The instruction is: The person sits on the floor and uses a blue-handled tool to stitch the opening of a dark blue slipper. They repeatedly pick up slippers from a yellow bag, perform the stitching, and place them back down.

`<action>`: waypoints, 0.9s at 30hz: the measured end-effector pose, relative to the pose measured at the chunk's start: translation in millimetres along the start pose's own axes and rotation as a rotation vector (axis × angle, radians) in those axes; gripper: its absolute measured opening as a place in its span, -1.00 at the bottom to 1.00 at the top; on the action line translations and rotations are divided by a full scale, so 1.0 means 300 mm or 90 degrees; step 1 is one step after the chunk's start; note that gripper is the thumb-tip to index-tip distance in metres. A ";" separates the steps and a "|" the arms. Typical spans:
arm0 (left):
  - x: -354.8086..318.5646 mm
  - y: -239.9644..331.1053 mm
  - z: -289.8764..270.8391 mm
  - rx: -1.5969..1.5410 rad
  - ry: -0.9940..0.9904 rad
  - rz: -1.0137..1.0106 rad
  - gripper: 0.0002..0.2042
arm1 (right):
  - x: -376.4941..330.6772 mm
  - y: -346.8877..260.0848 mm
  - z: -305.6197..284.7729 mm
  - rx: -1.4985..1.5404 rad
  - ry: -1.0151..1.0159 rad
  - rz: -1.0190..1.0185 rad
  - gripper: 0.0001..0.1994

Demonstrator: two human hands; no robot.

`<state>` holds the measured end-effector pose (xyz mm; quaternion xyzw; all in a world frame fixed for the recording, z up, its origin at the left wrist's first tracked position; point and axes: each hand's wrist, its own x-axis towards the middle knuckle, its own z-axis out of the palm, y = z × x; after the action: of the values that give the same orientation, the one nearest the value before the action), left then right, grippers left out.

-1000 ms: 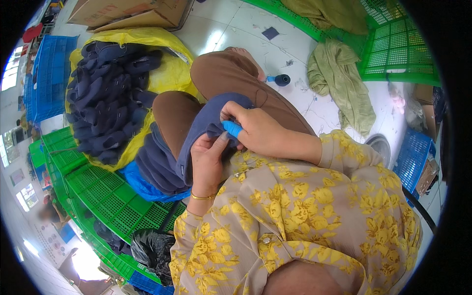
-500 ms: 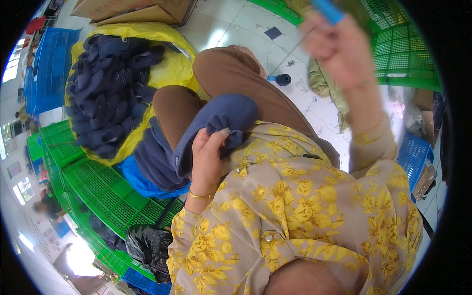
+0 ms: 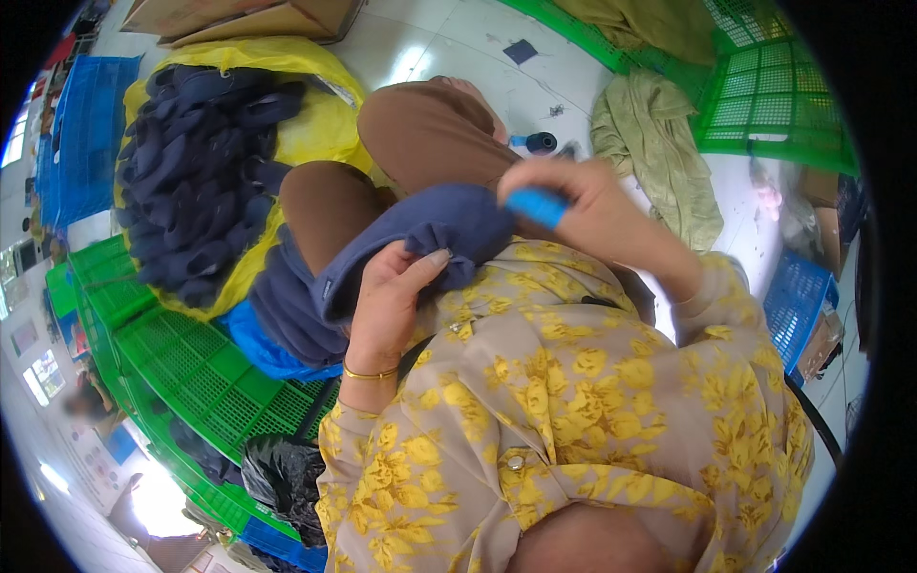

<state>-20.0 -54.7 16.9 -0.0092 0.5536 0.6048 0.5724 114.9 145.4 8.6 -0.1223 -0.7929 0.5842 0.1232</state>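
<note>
Cloth [image 3: 435, 210] lay in the lap against the trousers [image 3: 420, 124], its gathers pinched in the left hand [image 3: 387, 291]. The right hand [image 3: 587, 205] curled nearby, blurred; its hold could not be told. Cloth seemed light, soft, best held by those gathers.

Navy fabric [image 3: 463, 212] in left grip [image 3: 387, 298]

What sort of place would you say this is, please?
It looks like a sewing workshop, judging by the yellow bag full of similar dark blue cloth pieces, the green plastic crate near it, and what seems to be a spool of thread on the tiled floor.
</note>
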 end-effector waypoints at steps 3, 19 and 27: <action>0.003 -0.012 -0.020 -0.006 -0.016 -0.004 -0.90 | -0.032 0.018 0.103 -0.103 -0.099 -0.033 -0.78; 0.020 -0.044 -0.056 -0.024 -0.033 0.018 -0.86 | -0.020 0.003 0.126 -0.222 -0.141 -0.069 -0.71; 0.014 -0.063 -0.017 0.052 0.065 0.049 -0.90 | 0.017 -0.042 0.143 -0.378 -0.267 -0.006 -0.66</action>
<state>-11.3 -60.3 -0.3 0.0046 0.6067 0.6018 0.5194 95.1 105.1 8.6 -0.0265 -0.9364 0.3406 -0.0807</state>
